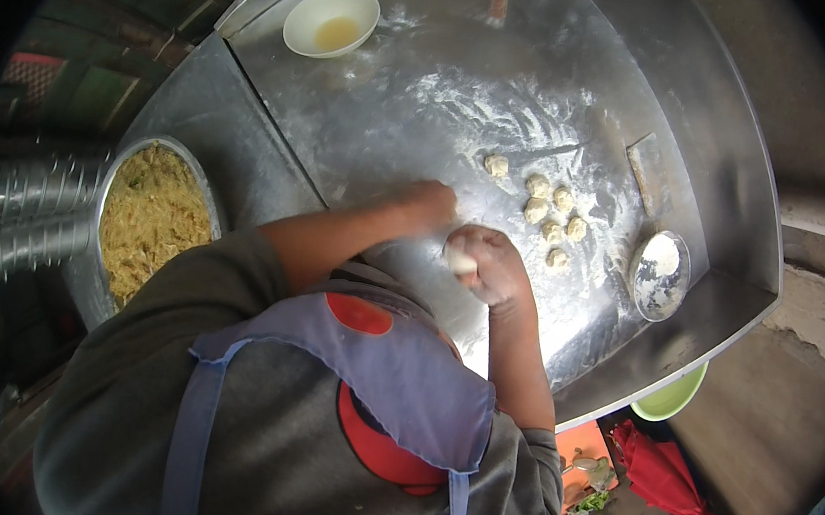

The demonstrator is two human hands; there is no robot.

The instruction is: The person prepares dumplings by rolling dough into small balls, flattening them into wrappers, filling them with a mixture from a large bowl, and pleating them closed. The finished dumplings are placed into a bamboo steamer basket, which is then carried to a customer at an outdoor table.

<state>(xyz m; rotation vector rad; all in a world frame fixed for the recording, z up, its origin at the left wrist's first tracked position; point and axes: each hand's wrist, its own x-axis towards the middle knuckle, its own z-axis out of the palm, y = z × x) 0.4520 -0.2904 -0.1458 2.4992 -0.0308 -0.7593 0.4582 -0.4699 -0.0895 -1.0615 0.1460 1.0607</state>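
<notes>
My right hand (489,264) is closed around a pale lump of dough (460,262), which shows between its fingers. Close beside it on the left is my left hand (429,205), blurred and curled; whether it holds anything is hidden. Both hands are over the near part of a floured metal worktop (396,127). To the right of my hands, several small pieces of dough (536,210) lie in a loose group, with one piece (496,165) a little apart at the upper left. An oval clear dish of white flour (660,272) stands farther right.
A white bowl with yellowish liquid (332,21) stands at the upper left. A large metal basin of yellowish filling (156,223) is at far left. A flat, flour-dusted bar (644,172) lies near the right raised metal edge (758,165). A green bowl (669,396) is beyond that edge.
</notes>
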